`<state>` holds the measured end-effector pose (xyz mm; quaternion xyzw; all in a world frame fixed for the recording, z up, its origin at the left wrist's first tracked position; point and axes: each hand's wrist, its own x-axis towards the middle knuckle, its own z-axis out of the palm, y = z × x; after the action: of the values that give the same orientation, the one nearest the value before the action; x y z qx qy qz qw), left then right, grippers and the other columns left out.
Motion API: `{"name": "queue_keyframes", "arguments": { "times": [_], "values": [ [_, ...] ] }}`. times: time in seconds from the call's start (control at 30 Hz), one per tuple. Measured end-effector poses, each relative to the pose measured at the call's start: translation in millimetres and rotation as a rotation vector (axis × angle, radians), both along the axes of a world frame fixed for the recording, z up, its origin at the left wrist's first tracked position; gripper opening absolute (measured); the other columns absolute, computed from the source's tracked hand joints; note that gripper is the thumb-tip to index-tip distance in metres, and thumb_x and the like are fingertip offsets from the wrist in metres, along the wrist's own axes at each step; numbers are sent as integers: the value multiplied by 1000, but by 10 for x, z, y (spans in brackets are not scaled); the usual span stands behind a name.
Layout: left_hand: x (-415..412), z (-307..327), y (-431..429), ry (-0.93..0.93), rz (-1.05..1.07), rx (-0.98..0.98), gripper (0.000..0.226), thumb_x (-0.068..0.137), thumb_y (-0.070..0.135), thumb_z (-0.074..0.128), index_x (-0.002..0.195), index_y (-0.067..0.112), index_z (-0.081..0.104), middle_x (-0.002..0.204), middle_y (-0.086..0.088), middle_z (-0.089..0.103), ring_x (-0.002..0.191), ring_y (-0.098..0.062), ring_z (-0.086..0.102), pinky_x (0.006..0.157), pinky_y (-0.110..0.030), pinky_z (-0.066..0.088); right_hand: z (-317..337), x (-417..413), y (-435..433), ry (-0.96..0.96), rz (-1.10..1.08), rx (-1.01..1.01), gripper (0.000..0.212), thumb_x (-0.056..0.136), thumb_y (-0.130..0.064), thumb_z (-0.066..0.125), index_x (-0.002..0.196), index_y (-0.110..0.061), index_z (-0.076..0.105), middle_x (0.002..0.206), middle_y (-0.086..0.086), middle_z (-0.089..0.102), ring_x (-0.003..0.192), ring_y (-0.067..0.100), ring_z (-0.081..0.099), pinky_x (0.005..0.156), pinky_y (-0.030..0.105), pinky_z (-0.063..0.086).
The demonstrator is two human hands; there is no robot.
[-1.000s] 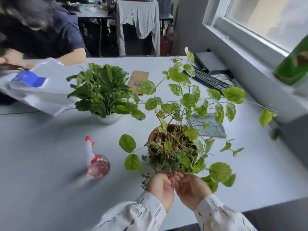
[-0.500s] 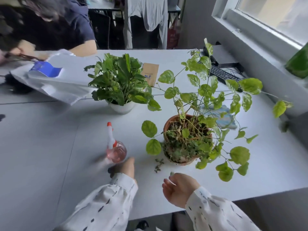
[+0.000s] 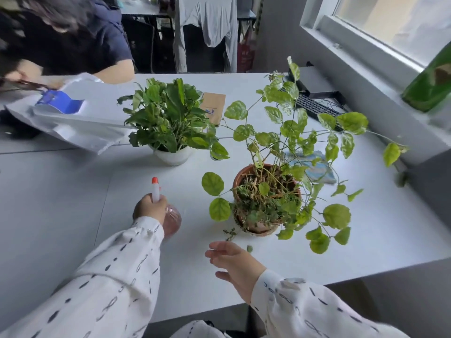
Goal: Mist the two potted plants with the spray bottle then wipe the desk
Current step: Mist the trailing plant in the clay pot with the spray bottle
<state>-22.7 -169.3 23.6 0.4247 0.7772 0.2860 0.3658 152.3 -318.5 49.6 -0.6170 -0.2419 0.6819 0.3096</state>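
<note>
My left hand (image 3: 149, 207) grips the white neck of the pink spray bottle (image 3: 172, 219), whose orange nozzle points up; the bottle stands on the white desk (image 3: 61, 203). To its right stands a terracotta pot (image 3: 262, 225) with a trailing round-leaved plant. A bushy plant in a white pot (image 3: 172, 156) stands farther back, left of centre. My right hand (image 3: 231, 261) hovers with relaxed fingers over the desk in front of the terracotta pot, holding nothing. A blue cloth (image 3: 314, 168) lies behind that pot, partly hidden by leaves.
Another person (image 3: 61, 37) leans over the far left with a white bag (image 3: 73, 123). A brown envelope (image 3: 212, 107), a black keyboard (image 3: 314, 108) and a dark box lie at the back. A green bottle (image 3: 429, 84) stands on the window sill at right. Small fallen leaves (image 3: 230, 234) lie near the terracotta pot.
Both hands left the terracotta pot. My left hand moved left and took hold of the spray bottle's neck. My right hand drew back and opened over the desk.
</note>
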Motion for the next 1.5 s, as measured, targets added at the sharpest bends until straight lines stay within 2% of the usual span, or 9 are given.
{"name": "queue_keyframes", "arguments": {
  "times": [0.13,0.37,0.47,0.7,0.9,1.03,1.17,1.3,1.5],
  "values": [
    [1,151,-218,38,-94,37,24,85,29,55,100,20,71,86,-9,72,75,-31,62,68,-30,47,-4,-5,56,-350,232,339,42,89,-3,53,126,-23,52,124,-4,60,115,9,53,93,22,46],
    [16,873,-853,-126,-344,106,21,76,36,56,85,51,67,67,3,71,66,-25,68,73,-42,58,155,-232,38,-766,395,1002,76,85,-28,57,151,-12,21,154,3,24,145,15,20,119,22,18],
    [128,1166,-1068,-123,-439,122,21,71,42,54,79,28,68,67,-3,70,65,-22,67,70,-42,57,239,-321,59,-757,331,1088,87,82,-35,64,151,-8,19,155,7,24,147,16,17,121,27,17],
    [405,1553,-1325,-190,-744,175,32,75,52,62,90,25,64,79,0,70,71,-10,70,65,-30,58,410,-138,32,-903,114,1097,69,83,-25,57,145,-9,33,143,0,39,138,-5,20,113,10,19],
    [504,1571,-1232,-419,-976,110,39,80,49,54,106,24,70,98,7,75,93,-11,70,86,-29,54,546,227,-125,-956,67,1148,66,77,-9,67,134,-14,33,123,-5,40,119,16,42,107,18,33],
    [474,1425,-955,-576,-532,299,24,87,30,47,95,18,68,99,-3,73,92,-20,69,81,-30,53,559,515,-223,-697,-68,794,52,80,-11,62,126,-32,46,112,-11,57,101,18,62,87,43,55],
    [536,997,-694,-694,-47,39,15,88,25,50,100,21,58,118,-9,61,103,-27,58,84,-36,39,592,554,-255,-680,67,683,40,80,-11,54,112,-36,51,103,-11,65,85,10,69,71,43,59],
    [619,758,-728,-685,-102,-175,41,99,39,32,128,17,50,130,-3,56,120,-23,50,97,-41,27,610,455,-182,-700,178,575,17,89,-18,53,103,-27,55,87,2,68,65,13,70,64,40,57],
    [672,731,-848,-737,-178,-238,48,101,46,21,116,21,59,120,-1,65,113,-20,57,104,-44,27,563,268,-76,-825,280,560,9,90,-26,45,83,-24,51,78,3,63,64,20,67,61,44,54]
  ]
}}
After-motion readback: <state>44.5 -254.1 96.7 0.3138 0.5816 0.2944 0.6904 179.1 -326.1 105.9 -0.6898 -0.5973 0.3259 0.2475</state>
